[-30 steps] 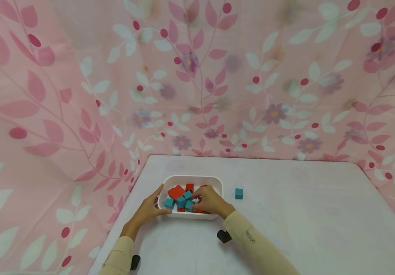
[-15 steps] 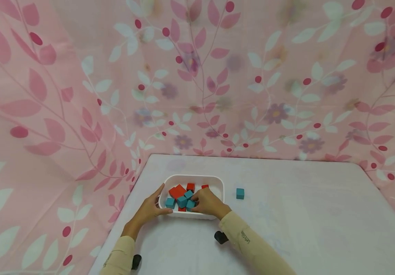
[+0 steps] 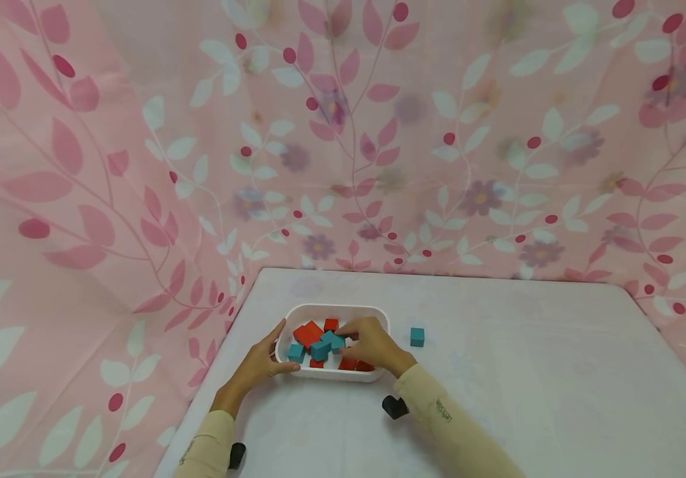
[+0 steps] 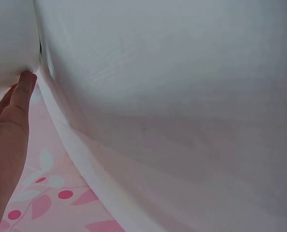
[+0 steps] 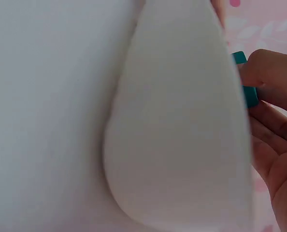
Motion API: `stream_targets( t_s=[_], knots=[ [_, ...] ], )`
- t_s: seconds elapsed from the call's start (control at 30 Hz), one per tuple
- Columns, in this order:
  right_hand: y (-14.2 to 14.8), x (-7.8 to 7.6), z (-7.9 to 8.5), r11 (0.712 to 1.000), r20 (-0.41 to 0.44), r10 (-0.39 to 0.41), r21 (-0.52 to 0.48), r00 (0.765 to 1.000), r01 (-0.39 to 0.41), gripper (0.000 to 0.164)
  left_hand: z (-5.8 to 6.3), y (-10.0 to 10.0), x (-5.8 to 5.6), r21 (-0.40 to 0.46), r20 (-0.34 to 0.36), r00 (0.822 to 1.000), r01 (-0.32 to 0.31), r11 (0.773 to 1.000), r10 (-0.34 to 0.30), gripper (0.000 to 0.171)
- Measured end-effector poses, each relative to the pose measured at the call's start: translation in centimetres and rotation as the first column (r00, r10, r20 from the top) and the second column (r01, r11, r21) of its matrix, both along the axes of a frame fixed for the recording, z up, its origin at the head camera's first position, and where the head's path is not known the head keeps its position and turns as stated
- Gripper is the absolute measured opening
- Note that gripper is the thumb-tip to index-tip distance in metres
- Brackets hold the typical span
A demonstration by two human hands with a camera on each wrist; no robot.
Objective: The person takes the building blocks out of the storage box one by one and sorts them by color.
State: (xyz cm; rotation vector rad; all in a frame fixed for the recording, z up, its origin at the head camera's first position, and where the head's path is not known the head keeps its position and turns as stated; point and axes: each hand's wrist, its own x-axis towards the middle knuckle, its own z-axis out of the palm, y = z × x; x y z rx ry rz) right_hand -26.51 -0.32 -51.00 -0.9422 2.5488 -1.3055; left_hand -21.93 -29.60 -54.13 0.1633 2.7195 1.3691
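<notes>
A white plastic tub holds several red and blue-green cubes. My left hand grips its left end, thumb on the front rim and fingers round the far corner. In the left wrist view, that hand's fingertips lie against the tub's outer wall. Over the tub's right half, my right hand pinches a blue-green cube. From the right wrist, this cube shows between thumb and fingers behind the tub's wall. Flat red pieces lie at the left of the pile.
One blue-green cube sits alone on the white-covered table, right of the tub. Red cubes lie at the tub's front right. A pink floral curtain hangs behind and to the left.
My right hand has moved up and to the right with a blue-green cube from the tub's front, uncovering red cubes there. A neighbouring cube has shifted slightly. The left hand has stayed put.
</notes>
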Motion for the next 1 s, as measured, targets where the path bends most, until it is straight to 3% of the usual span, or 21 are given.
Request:
stream_targets(
  t_s=[0.23, 0.53, 0.77, 1.0],
  knots=[
    [3.8, -0.3, 2.1, 0.994, 0.012, -0.069, -0.08, 0.998, 0.069, 0.038, -0.1, 0.0, -0.1, 0.002, -0.001, 1.0, 0.006, 1.0, -0.006, 0.104],
    [10.7, -0.7, 2.4, 0.977, -0.031, -0.188, -0.111, 0.982, 0.183, 0.037, -0.1, -0.3, -0.3, -0.002, 0.016, 1.0, -0.012, 1.0, 0.012, 0.106],
    [15.4, -0.6, 0.8, 0.962, -0.013, -0.257, -0.096, 0.966, 0.255, 0.035, 0.0, -0.3, 0.0, -0.001, 0.022, 1.0, -0.018, 1.0, 0.018, 0.106],
    [17.6, -0.4, -1.5, 0.956, -0.014, -0.282, -0.091, 0.959, 0.28, 0.034, -0.3, 0.0, 0.1, 0.003, 0.032, 0.999, -0.023, 1.0, 0.023, 0.106]
  ],
)
